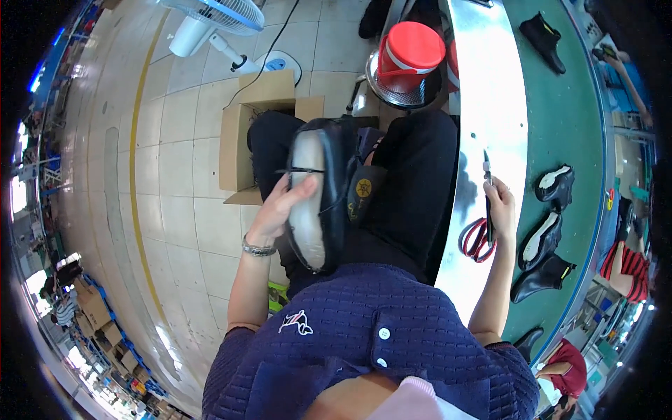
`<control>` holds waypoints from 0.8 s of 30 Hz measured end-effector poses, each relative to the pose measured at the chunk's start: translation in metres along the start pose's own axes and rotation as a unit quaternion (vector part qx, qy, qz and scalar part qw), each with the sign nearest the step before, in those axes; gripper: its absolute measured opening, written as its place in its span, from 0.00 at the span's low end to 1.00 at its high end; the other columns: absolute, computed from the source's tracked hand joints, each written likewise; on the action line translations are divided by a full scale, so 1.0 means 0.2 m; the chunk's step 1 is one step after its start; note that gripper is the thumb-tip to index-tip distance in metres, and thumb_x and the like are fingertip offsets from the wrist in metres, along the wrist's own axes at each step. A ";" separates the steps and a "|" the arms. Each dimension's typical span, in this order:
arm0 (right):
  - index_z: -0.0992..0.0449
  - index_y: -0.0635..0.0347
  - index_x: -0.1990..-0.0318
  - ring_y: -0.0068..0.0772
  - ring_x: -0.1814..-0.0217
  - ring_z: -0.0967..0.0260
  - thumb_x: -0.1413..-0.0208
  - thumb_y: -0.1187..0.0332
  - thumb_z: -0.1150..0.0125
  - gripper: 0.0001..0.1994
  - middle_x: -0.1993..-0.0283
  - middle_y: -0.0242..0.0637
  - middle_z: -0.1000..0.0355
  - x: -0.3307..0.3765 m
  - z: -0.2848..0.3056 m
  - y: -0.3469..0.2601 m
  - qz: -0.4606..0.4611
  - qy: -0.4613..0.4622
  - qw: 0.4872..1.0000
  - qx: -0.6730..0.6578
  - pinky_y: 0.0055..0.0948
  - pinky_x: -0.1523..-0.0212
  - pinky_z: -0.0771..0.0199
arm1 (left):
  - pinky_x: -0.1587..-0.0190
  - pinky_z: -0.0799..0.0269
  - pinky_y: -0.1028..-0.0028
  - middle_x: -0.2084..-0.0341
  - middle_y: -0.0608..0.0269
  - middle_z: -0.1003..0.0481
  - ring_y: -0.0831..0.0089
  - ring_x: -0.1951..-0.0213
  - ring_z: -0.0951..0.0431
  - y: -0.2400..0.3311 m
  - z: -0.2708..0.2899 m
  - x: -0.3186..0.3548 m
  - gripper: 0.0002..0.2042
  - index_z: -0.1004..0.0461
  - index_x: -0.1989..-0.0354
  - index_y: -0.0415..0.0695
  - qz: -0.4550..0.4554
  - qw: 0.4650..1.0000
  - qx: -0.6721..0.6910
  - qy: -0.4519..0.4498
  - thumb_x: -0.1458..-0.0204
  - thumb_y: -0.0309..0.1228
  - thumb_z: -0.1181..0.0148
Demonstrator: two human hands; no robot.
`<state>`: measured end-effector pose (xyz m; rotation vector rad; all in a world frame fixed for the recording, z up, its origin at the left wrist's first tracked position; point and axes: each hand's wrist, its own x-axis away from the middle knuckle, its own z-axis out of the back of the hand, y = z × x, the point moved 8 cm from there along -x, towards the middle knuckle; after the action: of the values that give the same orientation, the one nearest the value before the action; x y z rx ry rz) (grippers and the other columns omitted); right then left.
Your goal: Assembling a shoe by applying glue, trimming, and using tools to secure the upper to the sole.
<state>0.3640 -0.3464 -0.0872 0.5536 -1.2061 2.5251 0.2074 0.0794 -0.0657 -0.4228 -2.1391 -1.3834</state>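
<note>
Black shoe (331, 210): left fingers (297, 193) are clasping it, right fingers (495, 190) gripping a knife (487, 166); I'm judging this positioning, next needing blade control.

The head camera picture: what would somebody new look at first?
Probably the bright red bucket near the top, or the white fan at the upper left. Then the black shoe near the middle, in the left hand, and the thin tool in the right hand, right of it.

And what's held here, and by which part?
Left hand: a black shoe, gripped near the middle, thumb on its pale sole. Right hand: a slim pointed tool, apparently a knife, held partway along, tip forward.
</note>
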 end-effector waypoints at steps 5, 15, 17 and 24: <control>0.39 0.62 0.38 0.21 0.73 0.31 0.39 0.63 0.42 0.25 0.61 0.45 0.25 0.23 -0.24 -0.35 -0.094 -0.171 0.903 -0.382 0.12 0.82 0.36 | 0.45 0.34 0.72 0.48 0.58 0.30 0.73 0.48 0.31 0.13 -0.23 -0.09 0.35 0.44 0.34 0.41 -0.038 0.998 -0.033 -0.036 0.46 0.45 0.37; 0.58 0.54 0.27 0.34 0.61 0.23 0.42 0.74 0.46 0.37 0.57 0.50 0.23 0.56 -0.65 -0.98 -0.037 -0.418 0.890 -0.178 0.19 0.68 0.26 | 0.48 0.30 0.63 0.48 0.39 0.30 0.47 0.49 0.27 0.24 -0.20 -0.17 0.34 0.47 0.34 0.38 -0.186 0.912 -0.346 0.116 0.43 0.45 0.44; 0.62 0.50 0.26 0.37 0.49 0.26 0.38 0.75 0.51 0.36 0.49 0.51 0.26 0.55 -0.71 -1.02 -0.039 -0.459 0.866 -0.193 0.27 0.55 0.26 | 0.49 0.29 0.63 0.51 0.42 0.28 0.48 0.51 0.26 0.31 -0.20 -0.19 0.31 0.42 0.37 0.38 -0.255 0.892 -0.344 0.143 0.44 0.43 0.43; 0.64 0.49 0.26 0.26 0.60 0.28 0.34 0.69 0.52 0.34 0.62 0.36 0.29 0.47 -0.79 -1.10 -0.065 -0.493 0.864 -0.081 0.29 0.56 0.25 | 0.58 0.25 0.68 0.62 0.50 0.22 0.55 0.62 0.20 0.45 -0.18 -0.20 0.10 0.24 0.57 0.36 -0.381 0.854 -0.301 0.188 0.47 0.27 0.41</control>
<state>0.3379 -0.0794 0.0133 1.9371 -1.5527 1.9551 0.2966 0.0859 -0.0119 0.5274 -1.5389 -2.3493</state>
